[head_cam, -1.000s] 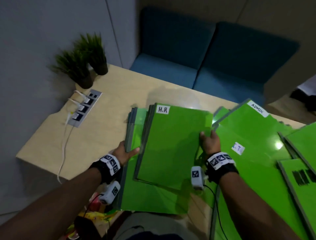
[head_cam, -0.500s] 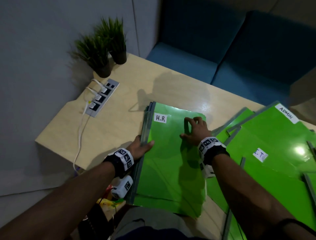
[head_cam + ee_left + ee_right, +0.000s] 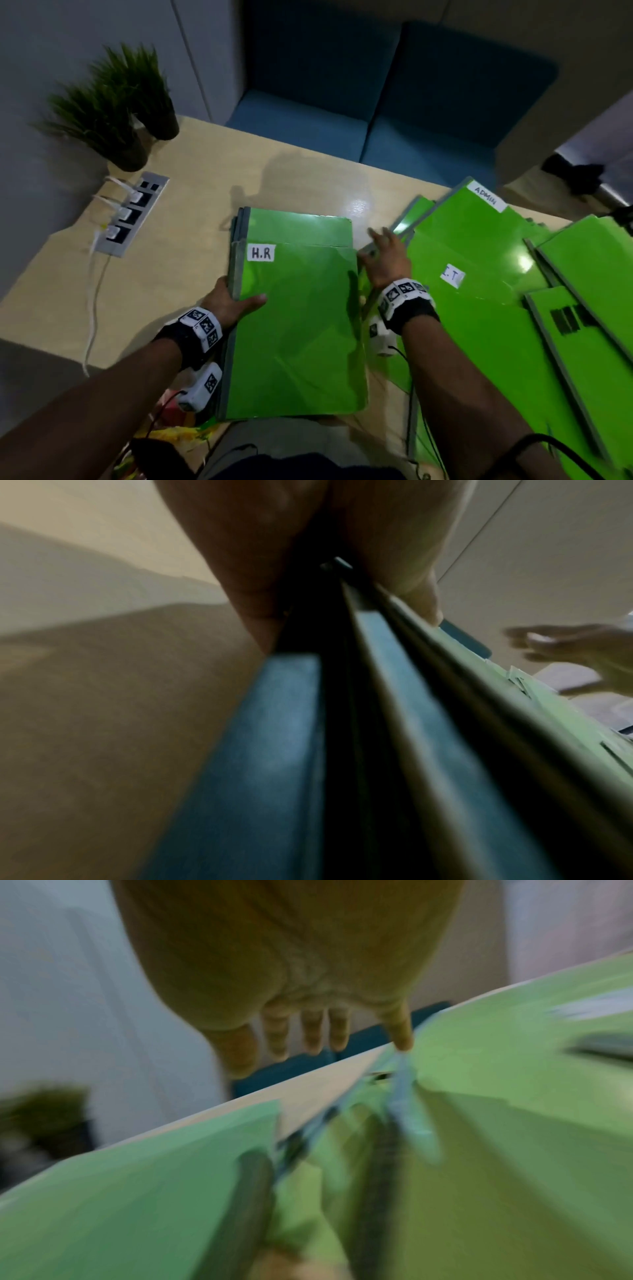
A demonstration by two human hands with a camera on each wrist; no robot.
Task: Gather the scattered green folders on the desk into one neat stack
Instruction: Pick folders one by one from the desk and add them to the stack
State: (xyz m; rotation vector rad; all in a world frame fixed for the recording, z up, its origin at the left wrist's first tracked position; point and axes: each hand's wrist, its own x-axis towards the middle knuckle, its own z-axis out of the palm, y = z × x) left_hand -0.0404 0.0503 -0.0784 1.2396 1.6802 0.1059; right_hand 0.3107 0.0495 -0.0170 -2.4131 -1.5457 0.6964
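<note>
A stack of green folders [image 3: 301, 325] lies at the desk's near edge, the top one labelled H.R. My left hand [image 3: 233, 301] grips the stack's left spine edge, thumb on top of the cover; the left wrist view shows the grey-blue spines [image 3: 394, 723] pinched between thumb and fingers. My right hand [image 3: 385, 255] hovers just right of the stack with fingers straight and spread, over the corner of the scattered folders [image 3: 479, 267] labelled I.T and ADMIN. In the blurred right wrist view the outstretched fingers [image 3: 311, 1031] hold nothing.
More green folders [image 3: 582, 325] overlap across the desk's right side. A power strip [image 3: 132, 214] with white cables and two potted plants [image 3: 113, 106] sit at the back left. A blue sofa [image 3: 394, 102] stands beyond the wooden desk [image 3: 171, 274].
My right hand has lifted off the H.R folder and moved right toward the scattered folders. The left hand keeps its grip on the stack's spine side.
</note>
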